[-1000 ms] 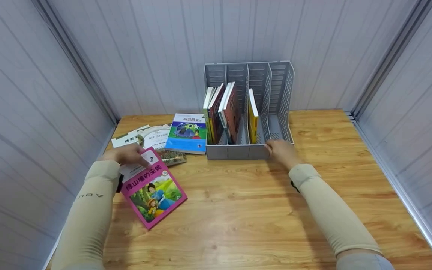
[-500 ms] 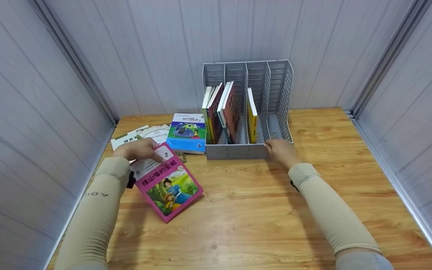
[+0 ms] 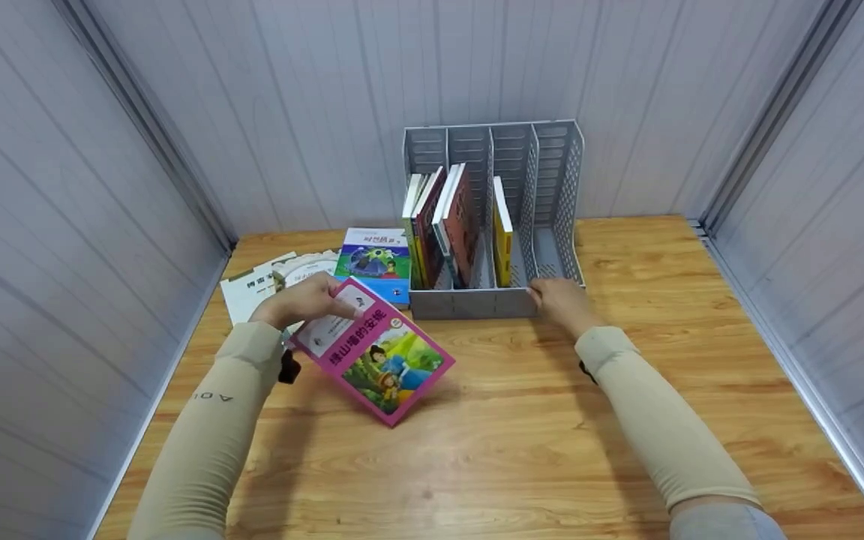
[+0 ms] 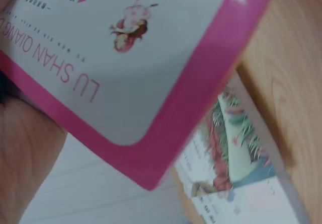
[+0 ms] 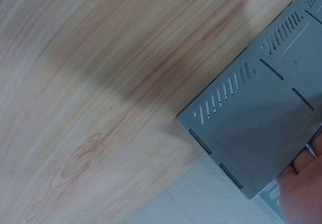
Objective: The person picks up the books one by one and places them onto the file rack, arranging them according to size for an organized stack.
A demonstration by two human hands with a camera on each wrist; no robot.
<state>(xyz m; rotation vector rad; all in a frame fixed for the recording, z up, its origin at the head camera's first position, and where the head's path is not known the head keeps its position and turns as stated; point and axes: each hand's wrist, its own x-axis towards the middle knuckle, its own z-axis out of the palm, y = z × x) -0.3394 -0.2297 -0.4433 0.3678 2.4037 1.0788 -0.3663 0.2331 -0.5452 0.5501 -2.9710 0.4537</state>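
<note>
My left hand (image 3: 304, 301) pinches the top edge of a pink-bordered children's book (image 3: 393, 367), thumb across its cover. It hangs tilted over the table, left of centre. In the left wrist view the book's pink and white cover (image 4: 126, 83) fills the upper left. A grey four-slot magazine rack (image 3: 469, 304) stands against the back wall. Over the rack's front rim, right of its middle, the fingers of my right hand (image 3: 563, 304) are curled. Books stand in the three left slots: several thin books (image 3: 424, 225), a few taller ones (image 3: 458, 225) and a yellow-covered book (image 3: 503, 232).
Left of the rack, a blue and green book (image 3: 373, 262) lies on the wooden table (image 3: 522, 450). Beside it are overlapping white-covered books (image 3: 247, 294), partly hidden by my left hand. Pale panel walls (image 3: 312, 112) close in the back and both sides.
My left hand has carried the pink book rightward and slightly up, turning it more aslant. My right hand keeps its place on the rack's rim.
</note>
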